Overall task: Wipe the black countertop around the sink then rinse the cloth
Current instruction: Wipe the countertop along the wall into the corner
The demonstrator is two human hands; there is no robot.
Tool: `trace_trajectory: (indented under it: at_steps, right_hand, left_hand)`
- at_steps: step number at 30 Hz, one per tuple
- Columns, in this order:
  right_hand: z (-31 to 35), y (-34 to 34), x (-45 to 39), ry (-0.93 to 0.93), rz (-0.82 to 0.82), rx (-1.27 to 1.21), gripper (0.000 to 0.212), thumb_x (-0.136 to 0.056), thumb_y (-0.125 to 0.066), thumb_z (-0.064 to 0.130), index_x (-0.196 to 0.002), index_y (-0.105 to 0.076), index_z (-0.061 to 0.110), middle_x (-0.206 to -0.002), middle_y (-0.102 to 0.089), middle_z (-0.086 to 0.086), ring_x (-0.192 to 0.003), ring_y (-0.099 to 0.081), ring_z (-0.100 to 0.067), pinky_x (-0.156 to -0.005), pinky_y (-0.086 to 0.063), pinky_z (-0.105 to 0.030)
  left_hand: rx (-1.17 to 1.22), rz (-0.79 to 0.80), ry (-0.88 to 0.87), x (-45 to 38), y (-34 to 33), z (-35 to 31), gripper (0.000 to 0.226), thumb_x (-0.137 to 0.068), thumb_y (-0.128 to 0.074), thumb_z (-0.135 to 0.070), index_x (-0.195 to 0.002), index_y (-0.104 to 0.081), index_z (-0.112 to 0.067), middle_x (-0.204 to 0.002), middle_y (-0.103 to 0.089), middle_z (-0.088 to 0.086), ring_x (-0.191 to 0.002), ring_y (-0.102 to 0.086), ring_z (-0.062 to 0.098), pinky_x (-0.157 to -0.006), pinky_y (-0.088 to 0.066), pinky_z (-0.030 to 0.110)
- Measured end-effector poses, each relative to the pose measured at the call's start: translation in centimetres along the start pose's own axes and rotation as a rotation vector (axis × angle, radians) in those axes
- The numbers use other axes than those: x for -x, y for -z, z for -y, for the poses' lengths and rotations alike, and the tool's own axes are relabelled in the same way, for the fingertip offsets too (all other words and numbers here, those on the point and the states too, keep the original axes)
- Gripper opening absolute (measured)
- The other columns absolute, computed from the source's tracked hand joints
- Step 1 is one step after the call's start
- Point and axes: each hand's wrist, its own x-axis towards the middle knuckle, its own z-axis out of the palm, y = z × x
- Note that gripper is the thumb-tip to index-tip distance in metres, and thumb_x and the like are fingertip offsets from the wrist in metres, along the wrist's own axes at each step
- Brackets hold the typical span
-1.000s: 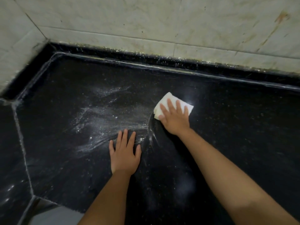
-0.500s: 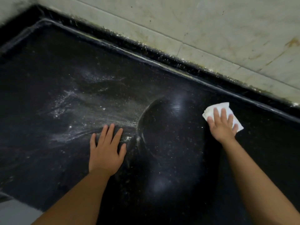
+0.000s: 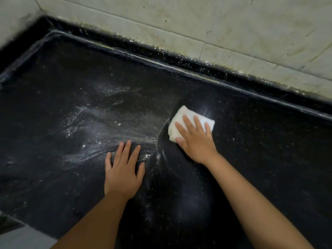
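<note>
A folded white cloth (image 3: 183, 114) lies on the black countertop (image 3: 260, 150), a little right of centre. My right hand (image 3: 195, 141) presses flat on it with straight fingers. My left hand (image 3: 124, 169) rests flat on the counter beside it, to the left, fingers spread. A smear of white powder (image 3: 100, 126) covers the counter left of the cloth. A curved edge just left of the cloth separates the powder from a darker, wiped patch to the right.
A raised black lip (image 3: 206, 69) runs along the back of the counter under a stained, pale tiled wall (image 3: 233, 24). The wall turns a corner at the top left. The counter's front edge shows at the bottom left.
My right hand has slid the cloth back to the left, from the right side of the wiped patch to the edge of the powder. My left hand has stayed in place.
</note>
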Motion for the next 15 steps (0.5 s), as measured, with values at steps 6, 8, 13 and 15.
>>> trace_trajectory:
  at_steps: [6, 8, 13, 15]
  right_hand:
    - [-5.0, -3.7, 10.1, -0.182, -0.117, -0.005, 0.062, -0.096, -0.005, 0.054, -0.134, -0.044, 0.024, -0.142, -0.039, -0.002, -0.131, -0.024, -0.023, -0.103, -0.019, -0.043]
    - [-5.6, -4.1, 12.1, -0.223, -0.108, -0.024, 0.065, -0.093, -0.003, 0.058, -0.142, -0.031, 0.027, -0.148, -0.023, 0.002, -0.137, -0.011, -0.016, -0.106, -0.008, -0.038]
    - [-8.2, -2.8, 12.8, -0.557, -0.101, -0.132, 0.052, -0.096, -0.016, 0.052, -0.144, -0.001, 0.038, -0.154, 0.013, 0.010, -0.143, 0.014, -0.018, -0.114, 0.006, -0.041]
    - [-9.4, -1.2, 10.2, -0.680, -0.109, -0.174, 0.053, -0.099, -0.024, 0.041, -0.147, -0.005, 0.033, -0.157, 0.011, 0.004, -0.144, 0.012, -0.021, -0.114, 0.005, -0.043]
  left_hand:
    - [-0.034, 0.012, -0.027, -0.2, 0.3, 0.1, 0.056, -0.086, -0.030, -0.040, -0.124, -0.057, -0.010, -0.135, -0.050, 0.015, -0.126, -0.044, 0.030, -0.103, -0.011, 0.043]
    - [-0.049, -0.011, -0.037, -0.2, 0.2, 0.2, 0.054, -0.085, -0.032, -0.039, -0.123, -0.058, -0.009, -0.133, -0.052, 0.015, -0.124, -0.046, 0.031, -0.102, -0.013, 0.043]
    - [-0.047, -0.025, -0.032, -0.2, -0.1, 0.3, 0.055, -0.086, -0.032, -0.039, -0.125, -0.056, -0.009, -0.134, -0.050, 0.016, -0.126, -0.043, 0.031, -0.103, -0.012, 0.043]
    - [-0.039, -0.039, -0.032, -0.2, -0.2, 0.4, 0.055, -0.085, -0.032, -0.039, -0.125, -0.056, -0.009, -0.134, -0.050, 0.017, -0.125, -0.044, 0.032, -0.102, -0.012, 0.043]
